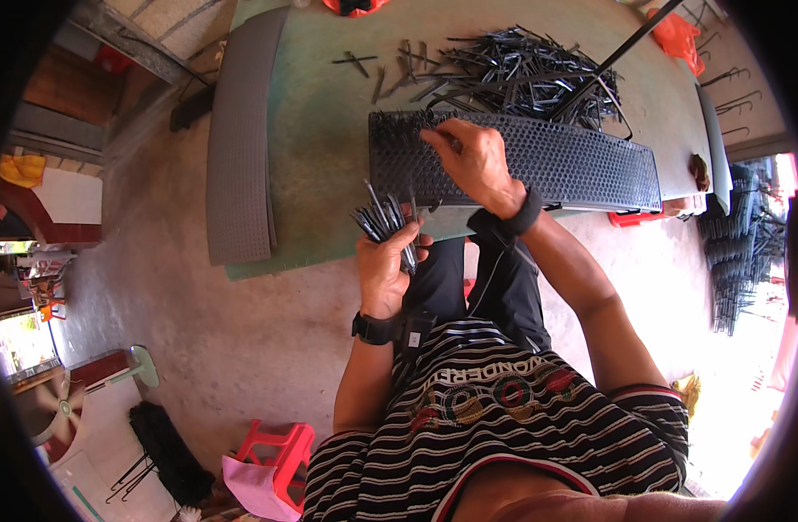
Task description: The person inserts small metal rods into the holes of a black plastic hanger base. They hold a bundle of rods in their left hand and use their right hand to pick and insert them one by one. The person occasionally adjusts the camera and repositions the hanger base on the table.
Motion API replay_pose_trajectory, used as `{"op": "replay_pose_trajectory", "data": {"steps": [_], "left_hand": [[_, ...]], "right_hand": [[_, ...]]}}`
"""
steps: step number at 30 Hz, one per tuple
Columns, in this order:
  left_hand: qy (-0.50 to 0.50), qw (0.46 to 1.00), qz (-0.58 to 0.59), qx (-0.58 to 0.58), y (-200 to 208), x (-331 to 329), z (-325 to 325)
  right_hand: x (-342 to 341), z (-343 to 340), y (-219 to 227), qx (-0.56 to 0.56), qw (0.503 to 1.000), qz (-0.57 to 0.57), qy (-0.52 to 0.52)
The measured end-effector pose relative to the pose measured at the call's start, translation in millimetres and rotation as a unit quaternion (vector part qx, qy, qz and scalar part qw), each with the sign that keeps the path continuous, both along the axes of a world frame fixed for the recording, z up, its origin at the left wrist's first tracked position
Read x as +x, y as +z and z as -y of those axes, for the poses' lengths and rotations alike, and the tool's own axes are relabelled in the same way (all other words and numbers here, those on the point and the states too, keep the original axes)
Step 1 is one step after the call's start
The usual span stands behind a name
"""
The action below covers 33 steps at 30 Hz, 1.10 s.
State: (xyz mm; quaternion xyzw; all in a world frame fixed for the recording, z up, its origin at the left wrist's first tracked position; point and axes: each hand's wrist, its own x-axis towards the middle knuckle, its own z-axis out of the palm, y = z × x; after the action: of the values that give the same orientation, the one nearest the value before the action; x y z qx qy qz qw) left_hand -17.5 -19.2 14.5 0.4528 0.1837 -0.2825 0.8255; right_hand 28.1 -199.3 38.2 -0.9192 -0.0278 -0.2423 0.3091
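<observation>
My left hand [388,261] is closed around a bundle of thin dark metal strips [380,216] that fan upward from the fist, just off the table's near edge. My right hand [473,157] is over the left part of a long black perforated panel [573,165]. Its fingers are pinched together near the panel's far left corner, and whatever they grip is too small or hidden to name. Small dark hooks show along that end of the panel. Behind it, a large heap of similar dark strips [529,74] lies on the green table [320,130].
Several loose strips [355,63] lie left of the heap. Grey ridged sheets [247,139] line the table's left end. A dark metal rod [638,39] slants over the heap. An orange bag [677,39] sits at the far right. A red stool [277,452] stands behind me at left.
</observation>
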Motion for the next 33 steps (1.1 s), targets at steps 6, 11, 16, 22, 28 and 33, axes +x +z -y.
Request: {"op": "replay_pose_trajectory", "data": {"steps": [6, 11, 16, 22, 28, 33], "left_hand": [[-0.037, 0.998, 0.051, 0.011, 9.0, -1.1, 18.1], [-0.008, 0.999, 0.010, -0.032, 2.0, -3.3, 15.8], [0.000, 0.999, 0.005, -0.035, -1.7, -1.6, 11.3], [0.014, 1.000, 0.002, -0.014, 0.2, 0.0, 11.4], [0.016, 1.000, 0.002, -0.004, 3.7, 0.3, 11.7], [0.002, 1.000, 0.020, -0.007, 3.2, 0.0, 16.3]], "right_hand": [[-21.6, 8.7, 15.0, 0.323, 0.898, -0.298, 0.034], [-5.1, 20.8, 14.5, 0.275, 0.960, -0.029, -0.033], [6.4, 20.9, 2.5, 0.201, 0.978, 0.026, -0.045], [16.3, 24.7, -19.7, 0.112, 0.993, 0.034, -0.021], [12.9, 23.0, -16.0, -0.063, 0.998, 0.003, -0.011], [-15.4, 5.0, 6.9, 0.148, 0.965, -0.186, 0.112]]}}
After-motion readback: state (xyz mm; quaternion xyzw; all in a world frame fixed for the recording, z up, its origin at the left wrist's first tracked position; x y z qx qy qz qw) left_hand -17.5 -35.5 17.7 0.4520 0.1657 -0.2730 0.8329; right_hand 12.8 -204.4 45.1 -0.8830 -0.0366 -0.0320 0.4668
